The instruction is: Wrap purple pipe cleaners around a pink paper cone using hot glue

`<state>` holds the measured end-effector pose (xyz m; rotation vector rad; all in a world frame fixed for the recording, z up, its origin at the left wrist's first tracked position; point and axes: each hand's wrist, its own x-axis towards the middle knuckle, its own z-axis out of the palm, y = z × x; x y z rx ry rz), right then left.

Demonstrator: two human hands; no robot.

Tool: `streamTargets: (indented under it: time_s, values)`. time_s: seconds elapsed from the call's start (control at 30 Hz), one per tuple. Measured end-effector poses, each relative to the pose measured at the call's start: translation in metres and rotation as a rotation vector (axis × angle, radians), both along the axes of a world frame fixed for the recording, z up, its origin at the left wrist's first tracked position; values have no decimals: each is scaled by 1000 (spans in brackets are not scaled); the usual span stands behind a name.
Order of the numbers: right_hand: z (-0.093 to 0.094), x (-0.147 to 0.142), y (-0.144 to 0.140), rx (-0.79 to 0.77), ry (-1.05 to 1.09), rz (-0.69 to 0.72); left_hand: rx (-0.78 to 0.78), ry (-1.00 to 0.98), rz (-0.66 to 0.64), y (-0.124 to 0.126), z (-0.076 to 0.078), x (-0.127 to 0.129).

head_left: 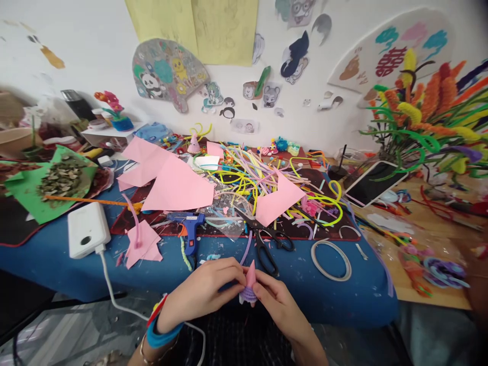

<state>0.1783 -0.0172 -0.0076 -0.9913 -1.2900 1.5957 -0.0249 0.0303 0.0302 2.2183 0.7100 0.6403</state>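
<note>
Both hands, left hand (204,292) & right hand (274,300), pinched on pink cone (249,284); mid-assembly w/ purple base. Next prob needs glue gun (189,229), far-left.

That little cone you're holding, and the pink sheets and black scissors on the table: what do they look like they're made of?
The cone, pinched between left hand and right hand, looks like matte pink paper or thin foam, with a fuzzy purple band at its base, probably pipe cleaner. The pink sheets look like the same flat, matte stock, with clean cut edges. The scissors have black, probably plastic handles; the blade material is unclear.
</note>
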Motion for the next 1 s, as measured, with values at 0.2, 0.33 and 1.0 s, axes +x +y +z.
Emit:
streamTargets:
  time_s: [0.2,0.33,1.0]
  values:
    - [-2,0,2,-69,64,51,158,91,-98,7,-2,-5]
    - [-8,-3,2,-143,114,13,278,180,-75,4,1,-5]
    - [-16,-1,-1,-247,287,29,247,-73,-81,8,-24,-4]
